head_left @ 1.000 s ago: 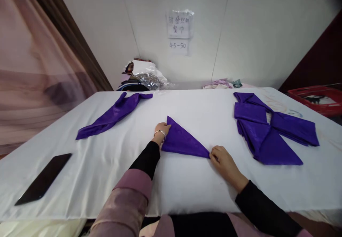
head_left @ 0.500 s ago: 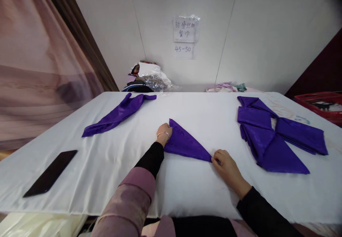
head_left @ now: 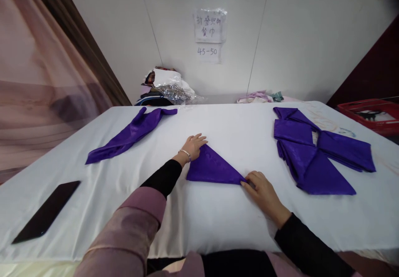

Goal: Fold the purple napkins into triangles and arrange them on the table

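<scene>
Moved left hand (head_left: 193, 146), loosely spread, over the top corner of one purple, triangular folded cloth (head_left: 215, 167); pinching its right tip with right hand (head_left: 258, 186), on one white-draped tabletop (head_left: 215, 218).

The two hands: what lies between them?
In the head view, a purple cloth: the left hand rests on its top corner, the right hand touches its pointed right end.
</scene>
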Demonstrator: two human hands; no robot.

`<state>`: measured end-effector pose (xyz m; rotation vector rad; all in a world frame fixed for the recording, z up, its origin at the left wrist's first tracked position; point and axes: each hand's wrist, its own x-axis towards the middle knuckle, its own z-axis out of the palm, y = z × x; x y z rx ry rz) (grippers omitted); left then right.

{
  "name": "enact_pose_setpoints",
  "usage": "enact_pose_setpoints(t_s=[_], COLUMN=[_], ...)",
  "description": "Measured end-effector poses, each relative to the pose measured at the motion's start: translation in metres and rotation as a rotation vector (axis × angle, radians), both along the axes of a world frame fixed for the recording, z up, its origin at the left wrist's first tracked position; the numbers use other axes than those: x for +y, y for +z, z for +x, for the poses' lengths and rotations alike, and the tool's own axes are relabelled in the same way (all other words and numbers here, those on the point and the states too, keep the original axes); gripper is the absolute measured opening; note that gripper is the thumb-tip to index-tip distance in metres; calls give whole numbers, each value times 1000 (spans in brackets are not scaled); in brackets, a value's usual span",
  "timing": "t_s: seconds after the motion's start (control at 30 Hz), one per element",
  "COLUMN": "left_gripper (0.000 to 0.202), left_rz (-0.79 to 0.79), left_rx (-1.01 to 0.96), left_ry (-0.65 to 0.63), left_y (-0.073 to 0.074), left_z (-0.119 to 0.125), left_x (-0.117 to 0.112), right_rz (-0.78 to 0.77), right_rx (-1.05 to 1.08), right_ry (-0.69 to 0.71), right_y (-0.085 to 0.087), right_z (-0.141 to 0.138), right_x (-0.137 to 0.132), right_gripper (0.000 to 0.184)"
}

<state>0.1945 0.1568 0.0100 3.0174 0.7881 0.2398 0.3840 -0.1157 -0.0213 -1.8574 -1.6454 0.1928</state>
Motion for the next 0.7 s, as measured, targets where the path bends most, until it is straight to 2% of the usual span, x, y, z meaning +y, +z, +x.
enact_pose_setpoints(t_s=[0.13,0.27,0.4,0.53,0.7], left_gripper=[37,19,13,14,11], left_rz=[-33,-112,-237,-388,-412], left_rx=[36,46,30,94,102], left_ry=[-158,-197,-135,-4,46], left_y=[8,13,17,20,18], left_z=[7,12,19,31,42], left_x=[0,1,5,10,19], right_rz=[-10,-32,-55,-65,-60], right_rx=[-24,-42,-20,1,25], right_ry=[-8,0,2,-1,3], right_y=[-1,0,2,4,4], right_z=[1,1,0,-1,-1], right_x=[1,1,1,0,0], right_gripper=[13,14,16,17,18])
